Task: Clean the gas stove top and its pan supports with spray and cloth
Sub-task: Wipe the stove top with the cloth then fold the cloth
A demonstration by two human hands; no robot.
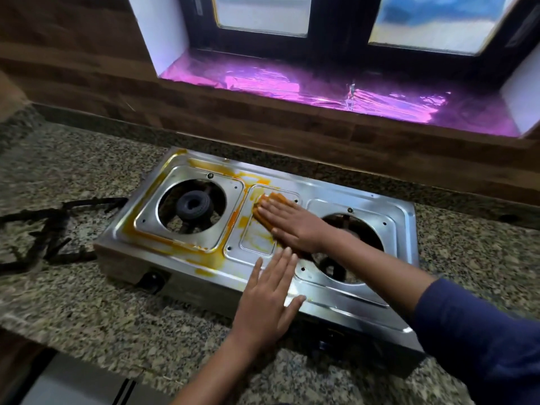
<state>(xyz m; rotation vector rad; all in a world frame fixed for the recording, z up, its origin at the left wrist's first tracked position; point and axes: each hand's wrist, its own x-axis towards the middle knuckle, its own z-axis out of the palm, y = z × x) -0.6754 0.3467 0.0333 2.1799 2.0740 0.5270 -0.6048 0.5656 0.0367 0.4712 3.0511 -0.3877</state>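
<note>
Half done, I'm judging: right hand (292,226) is pressing the cloth (277,197) flat, fingers straight, on the stove top (365,290) centre panel. Left hand (268,299) is bracing the front edge, fingers straight and open. Orange stains (163,242) are ringing the left-of-frame burner; pan supports (52,226) are waiting on the worktop (102,311), far left.

Item: navy blue sleeve (473,325), right arm, 4 o'clock, cuff at forearm. Left hand (270,299), right hand (292,226): bare.

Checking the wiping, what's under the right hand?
An orange cloth, pressed flat on the stove's middle panel by the right hand. Only its edges show around the fingers; the rest, and any stain beneath, is covered.
</note>
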